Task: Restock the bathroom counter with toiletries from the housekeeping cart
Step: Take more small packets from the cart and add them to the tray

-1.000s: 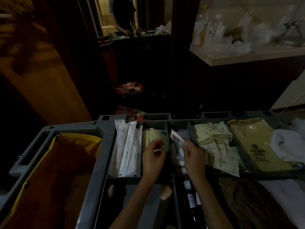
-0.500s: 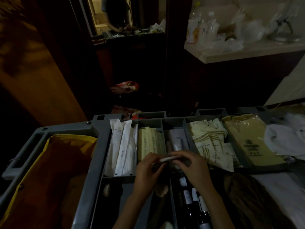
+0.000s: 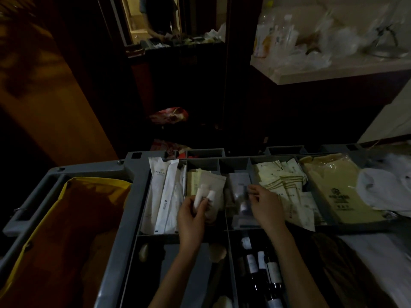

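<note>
White tubes (image 3: 204, 197), two, point far-right in the gripping left hand (image 3: 190, 220); the right hand (image 3: 265, 206) hovers slack-fingered over the next cart compartment (image 3: 234, 166).

Bag (image 3: 66, 230) hanging L of cart (image 3: 133, 174) tray; packets (image 3: 165, 192) lying in rear compartments, bottles (image 3: 271, 270) in front-R one; counter (image 3: 333, 72) sitting behind, far R.

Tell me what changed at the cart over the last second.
The hands met on a small white tube. The left hand now grips two white tubes, and the right hand moved back over the clear-packet compartment. The long white sachets and cream packets stayed put.
</note>
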### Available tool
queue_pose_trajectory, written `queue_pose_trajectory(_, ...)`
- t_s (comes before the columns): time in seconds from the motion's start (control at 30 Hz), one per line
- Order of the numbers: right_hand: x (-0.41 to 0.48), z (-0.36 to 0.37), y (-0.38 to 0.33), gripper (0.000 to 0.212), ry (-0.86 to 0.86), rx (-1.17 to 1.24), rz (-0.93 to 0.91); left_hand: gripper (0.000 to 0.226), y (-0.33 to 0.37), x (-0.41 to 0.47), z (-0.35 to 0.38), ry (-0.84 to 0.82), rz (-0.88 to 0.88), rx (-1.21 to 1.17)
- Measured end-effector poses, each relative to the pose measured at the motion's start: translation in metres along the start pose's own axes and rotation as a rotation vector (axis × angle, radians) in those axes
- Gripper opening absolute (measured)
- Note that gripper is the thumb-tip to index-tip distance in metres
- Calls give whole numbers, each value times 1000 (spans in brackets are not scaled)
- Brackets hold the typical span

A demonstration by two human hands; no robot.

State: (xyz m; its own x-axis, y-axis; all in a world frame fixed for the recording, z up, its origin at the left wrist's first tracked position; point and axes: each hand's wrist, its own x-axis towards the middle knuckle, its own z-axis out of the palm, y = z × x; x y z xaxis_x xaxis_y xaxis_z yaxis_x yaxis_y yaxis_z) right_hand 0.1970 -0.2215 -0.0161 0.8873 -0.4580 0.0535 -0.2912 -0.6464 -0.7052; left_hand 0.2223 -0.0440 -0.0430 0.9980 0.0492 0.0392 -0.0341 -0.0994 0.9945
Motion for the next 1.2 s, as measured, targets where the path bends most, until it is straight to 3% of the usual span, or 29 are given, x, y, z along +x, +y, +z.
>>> queue_pose_trajectory(0.1, 13, 5, -14, 41, -126, -160, 95, 10, -6, 4, 0, -31, 24, 97)
queue_pose_trajectory(0.23, 23, 25, -17, 54, -308, -140, 216, 20, -6, 3, -2, -45, 61, 146)
queue_pose_trajectory(0.4, 35, 46, -12, 50, -170, -154, 248, 13, -3, 2, -2, -61, 109, 176)
queue_pose_trajectory(0.57, 45, 49, 1, 30, -248, -14, 362, 11, -3, 3, -2, -66, 109, 164)
queue_pose_trajectory(0.7, 42, 52, 2, 31, -220, 143, 410, 11, -3, 2, -2, -67, 91, 138)
queue_pose_trajectory(0.93, 34, 47, 3, 52, -307, -18, 313, 14, -7, 4, -2, -60, 75, 112)
queue_pose_trajectory(1.03, 34, 41, 8, 48, -339, -45, 290, 19, -11, 5, -1, -46, 55, 132)
queue_pose_trajectory(1.2, 25, 45, 8, 34, -147, -118, 179, 25, -9, 7, 0, -29, -3, 67)
